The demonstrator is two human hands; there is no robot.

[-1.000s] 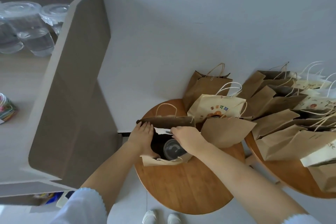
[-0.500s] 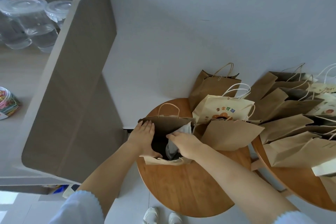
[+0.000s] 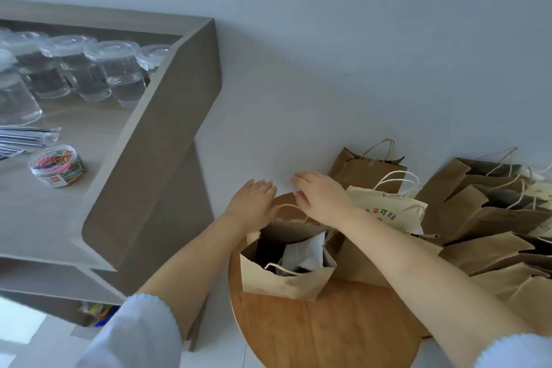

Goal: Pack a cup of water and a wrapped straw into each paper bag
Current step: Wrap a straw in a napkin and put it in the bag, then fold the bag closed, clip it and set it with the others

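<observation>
An open brown paper bag (image 3: 283,281) stands on the round wooden table (image 3: 328,334). Inside it lies something white and papery (image 3: 304,257); the cup seen earlier is hidden beneath it. My left hand (image 3: 254,203) hovers over the bag's far left rim with fingers straight and holds nothing. My right hand (image 3: 319,197) is beside it, above the far twine handle (image 3: 286,207), fingers extended. Whether it touches the handle is unclear. Several lidded cups of water (image 3: 119,75) stand on the grey shelf at left, with wrapped straws (image 3: 27,136) in front of them.
A clear jar of coloured clips (image 3: 56,166) sits on the shelf (image 3: 167,116). A clipped brown bag (image 3: 367,170), a cream printed bag (image 3: 385,206) and several more brown bags (image 3: 484,218) crowd the right side. The wall is just behind.
Both hands have come out of the bag and moved up to its far rim. The white paper now covers the cup. The view has swung to show more of the shelf.
</observation>
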